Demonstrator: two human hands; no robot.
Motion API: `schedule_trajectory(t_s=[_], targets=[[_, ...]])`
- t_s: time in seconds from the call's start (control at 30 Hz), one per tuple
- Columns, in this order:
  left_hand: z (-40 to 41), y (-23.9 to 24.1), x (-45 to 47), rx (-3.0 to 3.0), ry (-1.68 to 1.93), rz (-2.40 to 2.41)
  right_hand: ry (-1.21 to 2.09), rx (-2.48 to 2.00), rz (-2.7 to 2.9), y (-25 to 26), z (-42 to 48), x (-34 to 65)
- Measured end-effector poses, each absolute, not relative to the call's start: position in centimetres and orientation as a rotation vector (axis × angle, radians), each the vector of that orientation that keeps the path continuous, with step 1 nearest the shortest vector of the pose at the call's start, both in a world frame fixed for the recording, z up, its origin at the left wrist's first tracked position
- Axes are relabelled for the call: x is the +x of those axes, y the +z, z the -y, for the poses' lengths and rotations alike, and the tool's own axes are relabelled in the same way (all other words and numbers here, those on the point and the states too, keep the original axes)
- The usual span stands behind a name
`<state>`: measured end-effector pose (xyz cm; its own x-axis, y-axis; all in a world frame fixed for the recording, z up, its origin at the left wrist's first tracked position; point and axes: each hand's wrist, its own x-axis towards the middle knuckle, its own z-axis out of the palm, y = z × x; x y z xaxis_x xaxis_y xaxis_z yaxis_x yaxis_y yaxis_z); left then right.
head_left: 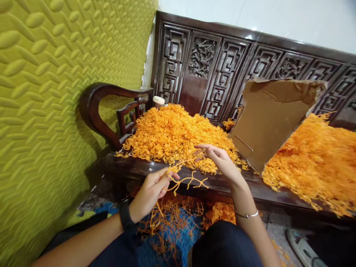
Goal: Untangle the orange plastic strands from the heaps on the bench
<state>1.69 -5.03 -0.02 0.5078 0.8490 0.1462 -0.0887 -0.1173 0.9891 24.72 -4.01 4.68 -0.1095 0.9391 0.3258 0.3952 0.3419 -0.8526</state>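
Observation:
Between the thumb and fingers of my left hand (154, 187) are thin orange plastic branched stems (191, 180). One curved stem with short side twigs sticks out to the right of that hand, over the bench edge. My right hand (221, 159) hovers at the front of a heap of small orange plastic pieces (172, 129). Its index finger is stretched out to the left, with a gap to the fingertip below it. Orange twigs reach from my left hand toward these fingertips; whether they touch is unclear.
The heap lies on a dark carved wooden bench (133, 167). A cardboard sheet (267, 118) stands between it and a second orange heap (314, 159). A white-lidded container (158, 101) is behind. Bare orange stems (172, 226) lie on blue material below. A yellow textured wall (55, 111) borders the left.

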Motion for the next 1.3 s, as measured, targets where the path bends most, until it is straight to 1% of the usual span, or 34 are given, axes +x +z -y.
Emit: schedule_trajectory(t_s=[0.07, 0.2, 0.3, 0.5, 0.63, 0.73, 0.77, 0.83, 0.9, 0.97, 1.13, 1.2, 1.3], targets=[[5.0, 0.1, 1.6, 1.481, 0.929, -0.702, 0.758, -1.214, 1.668, 4.9, 4.7, 24.1], [5.0, 0.2, 1.5, 1.494, 0.929, -0.719, 0.642, -1.208, 1.584, 4.8, 5.0, 24.0], [5.1, 0.2, 1.4, 1.523, 0.913, -0.713, 0.649, -1.172, 1.518, 4.5, 4.4, 24.2], [5.2, 0.1, 2.3, 1.541, 0.859, -0.704, 0.596, -1.051, 1.103, 3.4, 3.0, 23.0], [5.2, -0.3, 3.3, 1.520, 0.909, -0.708, 0.518, -1.009, 0.972, 3.3, 1.9, 22.3], [5.6, -0.7, 3.3, 1.495, 0.989, -0.735, 0.276, -0.933, 0.831, 4.0, 1.1, 25.3], [5.8, -0.8, 3.1, 1.496, 1.006, -0.748, 0.134, -0.892, 0.721, 4.4, 1.1, 26.9], [6.0, -1.2, 2.5, 1.517, 0.998, -0.773, -0.009, -0.827, 0.521, 4.8, 1.1, 30.0], [5.8, -1.6, 1.9, 1.554, 0.956, -0.792, -0.056, -0.821, 0.537, 4.8, 1.2, 31.9], [5.3, -1.9, 1.5, 1.579, 0.922, -0.808, -0.028, -0.881, 0.657, 4.1, 0.8, 32.2], [4.0, -1.8, 1.3, 1.593, 0.869, -0.795, 0.325, -1.260, 1.033, 1.5, -1.3, 30.0], [3.9, -1.6, 1.4, 1.617, 0.851, -0.788, 0.366, -1.369, 1.194, 1.3, -1.3, 29.3], [4.0, -1.3, 1.5, 1.668, 0.841, -0.787, 0.427, -1.343, 1.405, 2.3, 0.2, 27.5]])
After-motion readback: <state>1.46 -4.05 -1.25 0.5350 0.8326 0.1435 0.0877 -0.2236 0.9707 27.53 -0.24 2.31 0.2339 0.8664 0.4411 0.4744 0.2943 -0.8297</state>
